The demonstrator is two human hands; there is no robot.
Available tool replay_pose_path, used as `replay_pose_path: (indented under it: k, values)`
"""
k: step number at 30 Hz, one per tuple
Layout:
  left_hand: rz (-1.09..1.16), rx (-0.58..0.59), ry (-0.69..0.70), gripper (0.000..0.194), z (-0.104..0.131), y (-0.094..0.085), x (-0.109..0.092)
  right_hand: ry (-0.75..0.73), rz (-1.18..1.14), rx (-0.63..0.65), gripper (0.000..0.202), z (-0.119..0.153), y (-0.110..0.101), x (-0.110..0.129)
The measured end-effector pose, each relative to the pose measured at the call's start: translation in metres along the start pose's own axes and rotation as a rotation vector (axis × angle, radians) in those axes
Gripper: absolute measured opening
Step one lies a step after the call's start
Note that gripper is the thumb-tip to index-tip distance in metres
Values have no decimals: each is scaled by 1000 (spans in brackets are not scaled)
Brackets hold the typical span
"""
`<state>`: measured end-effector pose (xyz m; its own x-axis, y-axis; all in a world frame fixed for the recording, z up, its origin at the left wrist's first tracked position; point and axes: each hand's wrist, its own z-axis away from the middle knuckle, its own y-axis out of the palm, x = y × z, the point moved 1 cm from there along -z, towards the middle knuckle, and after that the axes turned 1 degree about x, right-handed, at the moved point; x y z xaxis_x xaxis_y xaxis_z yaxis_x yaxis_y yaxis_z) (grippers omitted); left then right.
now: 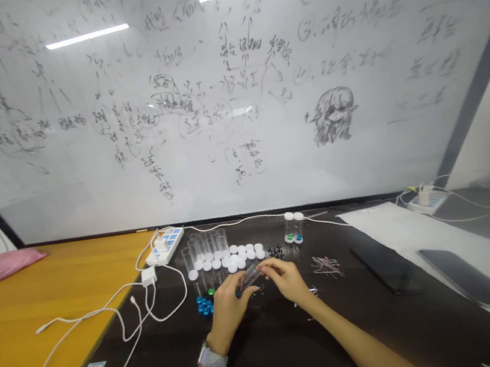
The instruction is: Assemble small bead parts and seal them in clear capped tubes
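Near the middle of the dark table, a clear plastic tube (251,275) is tilted between my two hands. My left hand (228,304), with a watch on its wrist, has its fingers round the tube's lower left end. My right hand (285,278) pinches at the upper right end with thumb and forefinger; anything small between them is too tiny to make out. Blue balls (204,306) and a green ball (211,293) lie left of my left hand. Just beyond my hands are white caps (240,260) and small black pieces (276,252).
Upright clear tubes (208,244) stand behind at the left. Two capped tubes (294,228) hold green and blue balls. Thin sticks (327,266), a dark tablet (385,270) and a phone (470,278) lie right. White cables and a power strip (167,246) lie left.
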<state>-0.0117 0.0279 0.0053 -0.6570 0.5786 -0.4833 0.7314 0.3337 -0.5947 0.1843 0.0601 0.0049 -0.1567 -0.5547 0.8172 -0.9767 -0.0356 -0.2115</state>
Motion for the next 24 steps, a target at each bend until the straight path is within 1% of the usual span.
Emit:
replay_pose_path:
  k: [2, 3, 4, 6, 8, 9, 12, 14, 17, 18, 20, 24]
  values:
    - [4, -34, -8, 31, 0, 0, 1, 19, 13, -39, 33, -6, 1, -5]
    - [5, -48, -10, 32, 0, 0, 1, 16, 57, -34, 32, -10, 2, -8]
    - [6, -59, -11, 33, 0, 0, 2, 6, 123, 1, 30, -15, 3, -11]
    - [9, -65, -14, 34, 0, 1, 3, -42, 284, 153, 26, -25, 5, -20]
    - [11, -65, -15, 34, 0, 2, 4, -89, 427, 294, 30, -34, 9, -30]
    - [12, -67, -13, 34, 0, 2, 5, -102, 485, 342, 32, -37, 11, -35]
    - [14, -67, -7, 33, 1, 1, 5, -122, 591, 414, 33, -42, 20, -46]
    - [13, -63, -11, 33, 1, 2, 6, -129, 617, 423, 27, -42, 24, -48]
    - [7, -63, -25, 34, 2, 3, 7, -158, 577, 411, 11, -40, 22, -42]
    - [3, -66, -26, 34, 2, 3, 7, -166, 536, 409, 9, -39, 19, -38]
    - [-9, -69, -22, 34, 3, 3, 7, -155, 418, 406, 12, -36, 11, -30]
    - [-51, -71, -24, 33, 3, 3, 7, -68, 158, 388, 20, -26, -3, -18]
